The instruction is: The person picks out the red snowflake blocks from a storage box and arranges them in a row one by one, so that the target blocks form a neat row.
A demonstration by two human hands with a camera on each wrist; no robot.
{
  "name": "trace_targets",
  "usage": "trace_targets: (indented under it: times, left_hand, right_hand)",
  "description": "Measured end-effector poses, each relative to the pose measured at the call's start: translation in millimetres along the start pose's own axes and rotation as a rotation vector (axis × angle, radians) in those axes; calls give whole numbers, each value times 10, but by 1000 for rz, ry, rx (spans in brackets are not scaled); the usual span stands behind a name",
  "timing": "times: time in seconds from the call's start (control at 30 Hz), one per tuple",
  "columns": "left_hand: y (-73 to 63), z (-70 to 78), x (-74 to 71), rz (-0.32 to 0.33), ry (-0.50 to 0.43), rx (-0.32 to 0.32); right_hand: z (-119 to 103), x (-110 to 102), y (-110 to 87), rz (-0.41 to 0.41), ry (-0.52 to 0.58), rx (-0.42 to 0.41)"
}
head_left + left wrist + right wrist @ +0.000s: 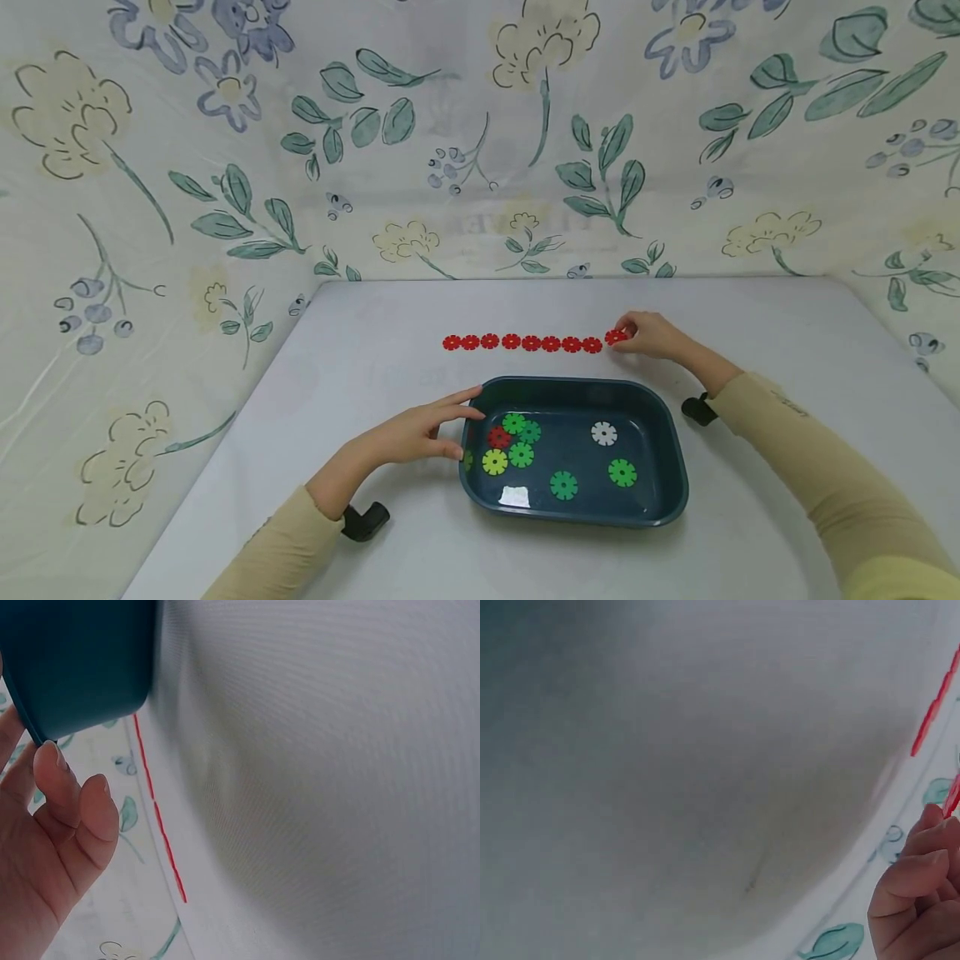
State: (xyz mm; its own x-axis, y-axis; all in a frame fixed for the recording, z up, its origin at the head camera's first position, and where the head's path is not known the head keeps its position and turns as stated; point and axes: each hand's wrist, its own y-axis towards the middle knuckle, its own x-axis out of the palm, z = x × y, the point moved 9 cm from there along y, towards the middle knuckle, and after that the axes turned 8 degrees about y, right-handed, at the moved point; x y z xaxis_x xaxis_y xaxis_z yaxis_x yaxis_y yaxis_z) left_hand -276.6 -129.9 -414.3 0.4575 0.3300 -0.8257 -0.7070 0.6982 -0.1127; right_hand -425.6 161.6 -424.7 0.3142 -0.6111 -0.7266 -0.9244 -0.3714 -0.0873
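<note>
My right hand [651, 336] pinches a red notched plastic disc [615, 337] between thumb and fingers, close over the table at the right end of a row of red discs [531, 343]. In the right wrist view that disc [952, 798] pokes out past the fingertips, apart from the row's end [930, 720]. My left hand [420, 432] rests at the left rim of a dark blue-green tray [678, 467], upper fingers stretched over the edge. Inside the tray lie several green discs [564, 485], a red one [498, 437], a yellow one [494, 462] and a white one [604, 433].
All this is on a white tabletop [390, 333]. A floral cloth [465, 200] hangs behind the table and along its sides. Black wrist devices [366, 522] sit at both cuffs.
</note>
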Motion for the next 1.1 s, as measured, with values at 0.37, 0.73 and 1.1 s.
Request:
trace_targets:
  times: [0.37, 0.73, 1.1]
  left_hand:
    - [2, -2, 10, -2, -9, -8]
    - [-4, 11, -1, -1, 5, -7]
    - [-3, 2, 4, 0, 3, -4]
  right_hand:
    - [132, 120, 95, -86, -54, 104]
    - [193, 155, 132, -130, -21, 198]
    - [191, 170, 141, -139, -9, 188]
